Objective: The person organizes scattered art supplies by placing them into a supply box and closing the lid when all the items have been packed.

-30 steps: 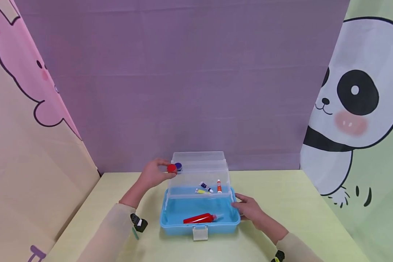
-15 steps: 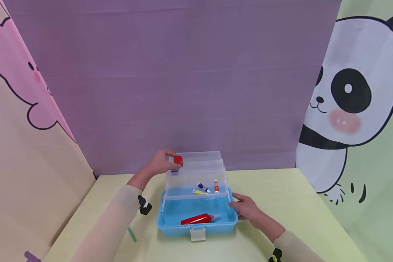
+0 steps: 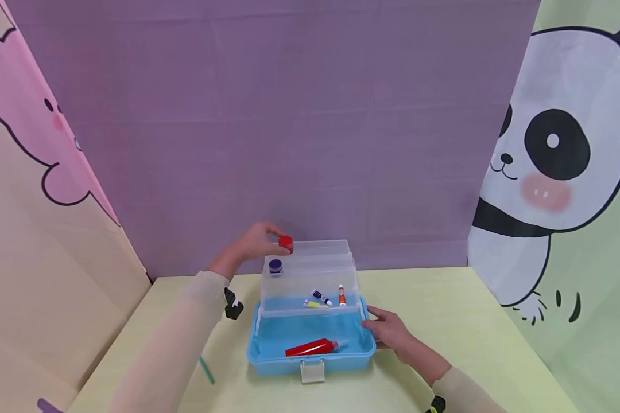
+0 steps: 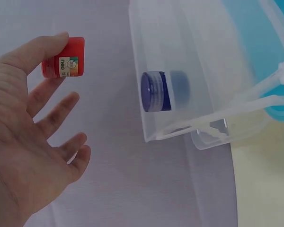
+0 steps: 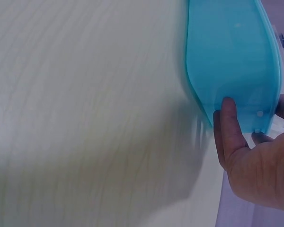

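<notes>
My left hand (image 3: 259, 241) pinches a small red paint jar (image 4: 70, 57) between thumb and fingertip, raised above the upper tray (image 3: 314, 263) of a blue storage box (image 3: 336, 362). In that clear tray stands a purple-lidded paint jar (image 3: 275, 266), apart from my hand. At the box's right side, my right hand (image 3: 391, 330) grips the rim, fingers on the outer wall (image 5: 236, 61). Inside the blue base lies a red squeeze bottle (image 3: 312, 347) with a clear nozzle. The lower clear tray holds a dark blue paint tube (image 3: 321, 296), a yellow tube (image 3: 315, 304) and an orange-red tube (image 3: 342, 296).
The box stands unfolded on a pale table (image 3: 423, 310), its white latch (image 3: 312, 371) hanging at the front. A thin green stick (image 3: 206, 370) lies to the left, near my sleeve. Behind the table hangs a purple cloth (image 3: 289, 126).
My left hand has lifted the red jar up and right, away from beside the purple-lidded jar, which is now uncovered. My right hand stays on the box rim.
</notes>
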